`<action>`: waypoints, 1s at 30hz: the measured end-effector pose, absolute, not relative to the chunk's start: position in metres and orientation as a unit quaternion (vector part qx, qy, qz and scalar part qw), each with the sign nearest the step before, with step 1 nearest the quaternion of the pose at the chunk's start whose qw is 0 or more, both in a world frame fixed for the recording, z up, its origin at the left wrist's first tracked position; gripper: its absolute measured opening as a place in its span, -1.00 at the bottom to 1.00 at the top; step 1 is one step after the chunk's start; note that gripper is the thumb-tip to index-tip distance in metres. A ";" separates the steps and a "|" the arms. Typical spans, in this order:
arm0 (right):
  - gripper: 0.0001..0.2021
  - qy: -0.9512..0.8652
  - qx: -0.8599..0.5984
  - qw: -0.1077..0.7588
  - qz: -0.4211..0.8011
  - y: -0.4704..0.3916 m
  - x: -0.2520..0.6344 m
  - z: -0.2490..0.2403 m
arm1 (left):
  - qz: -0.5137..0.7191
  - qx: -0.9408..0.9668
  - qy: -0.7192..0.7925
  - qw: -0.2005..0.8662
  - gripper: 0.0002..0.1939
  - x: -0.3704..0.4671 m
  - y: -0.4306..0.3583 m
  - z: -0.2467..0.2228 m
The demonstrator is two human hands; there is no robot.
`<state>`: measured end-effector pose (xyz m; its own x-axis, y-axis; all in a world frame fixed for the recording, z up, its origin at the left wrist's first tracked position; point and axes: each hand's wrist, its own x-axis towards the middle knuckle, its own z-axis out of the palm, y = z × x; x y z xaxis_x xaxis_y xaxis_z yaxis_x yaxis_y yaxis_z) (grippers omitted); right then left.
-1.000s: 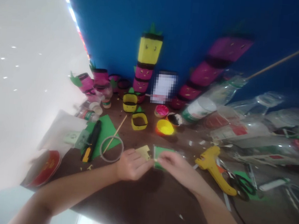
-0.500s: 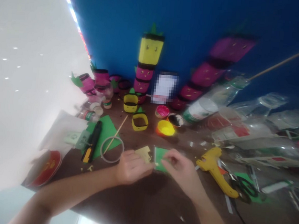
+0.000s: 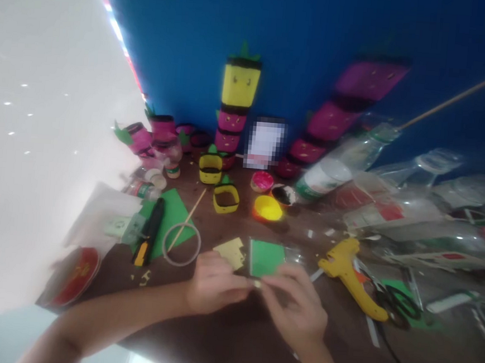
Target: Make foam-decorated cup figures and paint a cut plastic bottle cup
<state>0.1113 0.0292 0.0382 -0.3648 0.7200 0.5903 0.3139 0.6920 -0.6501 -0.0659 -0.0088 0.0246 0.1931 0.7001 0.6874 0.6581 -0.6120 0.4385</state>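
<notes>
My left hand (image 3: 217, 283) is closed at the front middle of the table, thumb and fingers pinched toward the right. Facing it, my right hand (image 3: 300, 306) also pinches. Between their fingertips sits a small pale-yellow piece (image 3: 257, 283), too blurred to tell its exact kind. Just beyond the fingertips lies a green square (image 3: 266, 258) with a light left edge. A pale-yellow sheet (image 3: 232, 252) with a ragged, cut right edge lies behind my left hand. Small pale scraps (image 3: 145, 277) are scattered to the left.
A yellow glue gun (image 3: 355, 277) and black-handled scissors (image 3: 400, 308) lie right. Plastic bottles (image 3: 391, 210) crowd the back right. Paint cups (image 3: 268, 208) and yellow cut containers (image 3: 226, 198) stand behind. A utility knife (image 3: 149, 230) and a clear ring (image 3: 181, 245) lie left.
My right hand has drawn toward me, uncovering more of the green square. Both hands' fingertips now meet lower, around the small pale-yellow piece.
</notes>
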 end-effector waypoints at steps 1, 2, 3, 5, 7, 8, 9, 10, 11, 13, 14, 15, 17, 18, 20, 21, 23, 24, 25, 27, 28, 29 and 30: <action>-0.80 -0.797 -0.322 0.459 0.224 0.030 0.112 0.038 | 0.460 0.770 0.442 0.024 -0.82 -0.066 -0.009 0.024; -0.80 -0.799 -0.318 0.458 0.227 0.031 0.112 0.037 | 0.460 0.768 0.444 0.025 -0.83 -0.065 -0.009 0.024; -0.80 -0.800 -0.314 0.455 0.230 0.031 0.112 0.037 | 0.461 0.768 0.444 0.023 -0.83 -0.065 -0.009 0.024; -0.80 -0.803 -0.309 0.452 0.236 0.031 0.112 0.037 | 0.462 0.769 0.441 0.021 -0.84 -0.065 -0.009 0.023; -0.81 -0.804 -0.307 0.449 0.241 0.031 0.112 0.037 | 0.459 0.772 0.440 0.026 -0.85 -0.065 -0.009 0.022; -0.81 -0.804 -0.308 0.448 0.243 0.031 0.113 0.037 | 0.458 0.772 0.440 0.031 -0.85 -0.065 -0.009 0.021; -0.82 -0.803 -0.308 0.447 0.245 0.031 0.113 0.038 | 0.459 0.771 0.440 0.035 -0.86 -0.065 -0.009 0.020; -0.83 -0.803 -0.307 0.446 0.247 0.031 0.113 0.038 | 0.463 0.768 0.441 0.038 -0.86 -0.065 -0.009 0.019; -0.84 -0.803 -0.307 0.447 0.249 0.031 0.113 0.038 | 0.469 0.765 0.440 0.038 -0.87 -0.065 -0.009 0.018; -0.84 -0.802 -0.305 0.448 0.250 0.031 0.113 0.039 | 0.482 0.759 0.436 0.041 -0.88 -0.064 -0.009 0.016; -0.84 -0.802 -0.305 0.449 0.250 0.031 0.113 0.039 | 0.488 0.757 0.432 0.045 -0.89 -0.064 -0.009 0.016; -0.84 -0.802 -0.304 0.449 0.250 0.031 0.113 0.039 | 0.490 0.756 0.430 0.049 -0.89 -0.064 -0.009 0.016; -0.84 -0.804 -0.301 0.448 0.247 0.030 0.113 0.039 | 0.492 0.757 0.427 0.051 -0.89 -0.064 -0.009 0.017; -0.83 -0.805 -0.300 0.447 0.247 0.030 0.113 0.038 | 0.491 0.758 0.427 0.049 -0.89 -0.064 -0.009 0.018; -0.83 -0.806 -0.301 0.446 0.246 0.030 0.114 0.038 | 0.486 0.762 0.426 0.044 -0.90 -0.065 -0.008 0.019; -0.83 -0.806 -0.304 0.445 0.246 0.030 0.114 0.038 | 0.483 0.764 0.425 0.044 -0.90 -0.065 -0.008 0.020; -0.83 -0.804 -0.308 0.445 0.246 0.030 0.115 0.038 | 0.478 0.768 0.424 0.047 -0.90 -0.065 -0.008 0.020; -0.84 -0.804 -0.310 0.445 0.245 0.030 0.115 0.038 | 0.476 0.769 0.423 0.048 -0.90 -0.066 -0.008 0.020; -0.84 -0.804 -0.310 0.445 0.245 0.030 0.115 0.038 | 0.477 0.770 0.422 0.049 -0.91 -0.066 -0.008 0.020; -0.84 -0.804 -0.309 0.444 0.248 0.030 0.115 0.039 | 0.473 0.771 0.423 0.051 -0.90 -0.066 -0.008 0.020; -0.84 -0.803 -0.310 0.444 0.250 0.030 0.115 0.039 | 0.470 0.773 0.424 0.051 -0.90 -0.066 -0.008 0.020; -0.85 -0.803 -0.311 0.442 0.252 0.030 0.115 0.039 | 0.468 0.773 0.425 0.050 -0.89 -0.066 -0.008 0.020; -0.85 -0.802 -0.313 0.441 0.253 0.030 0.115 0.039 | 0.467 0.774 0.426 0.047 -0.89 -0.066 -0.008 0.021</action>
<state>0.1151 0.0299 0.0390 -0.4143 0.7257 0.5493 0.2788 0.6757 -0.6824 -0.0659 -0.0081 0.0207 0.2023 0.7023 0.6825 0.6155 -0.6332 0.4692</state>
